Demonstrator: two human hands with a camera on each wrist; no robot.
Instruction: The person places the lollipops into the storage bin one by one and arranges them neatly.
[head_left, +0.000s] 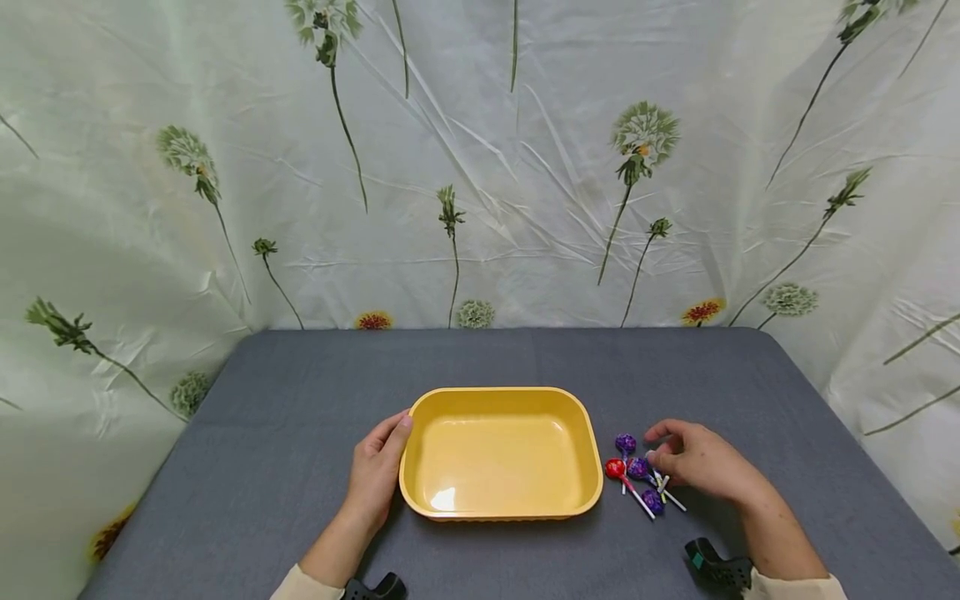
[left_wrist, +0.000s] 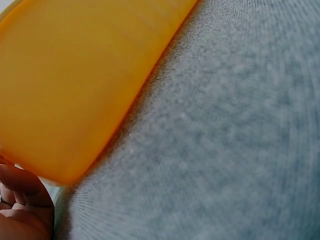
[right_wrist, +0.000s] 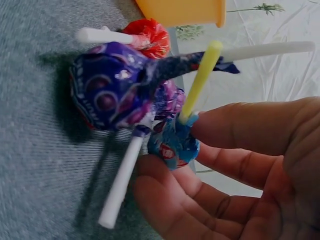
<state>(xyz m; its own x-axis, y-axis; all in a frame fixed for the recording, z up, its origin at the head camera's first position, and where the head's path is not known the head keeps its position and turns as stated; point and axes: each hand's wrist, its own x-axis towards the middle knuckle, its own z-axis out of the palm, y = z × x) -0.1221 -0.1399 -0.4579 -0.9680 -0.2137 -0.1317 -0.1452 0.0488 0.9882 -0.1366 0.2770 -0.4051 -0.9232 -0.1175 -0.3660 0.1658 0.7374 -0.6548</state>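
Observation:
A yellow plastic tray (head_left: 501, 510) with rounded corners lies in the middle of the table. My left hand (head_left: 377, 468) holds its left end, thumb at the rim; the left wrist view shows the tray's outer wall (left_wrist: 85, 90) beside the curled fingers. Right of the tray, my right hand (head_left: 701, 460) pinches a blue-wrapped lollipop (right_wrist: 172, 145) with a yellow stick between thumb and fingers. Beside it lie several purple-wrapped lollipops (right_wrist: 112, 85) and a red-wrapped lollipop (head_left: 615, 468), their sticks crossing. In the head view the blue wrapper is mostly hidden by my fingers.
A grey cloth covers the table (head_left: 300, 400). Behind it hangs a pale curtain (head_left: 525, 208) printed with dandelions. Each wrist wears a black camera mount, the right one (head_left: 716, 567) close above the table.

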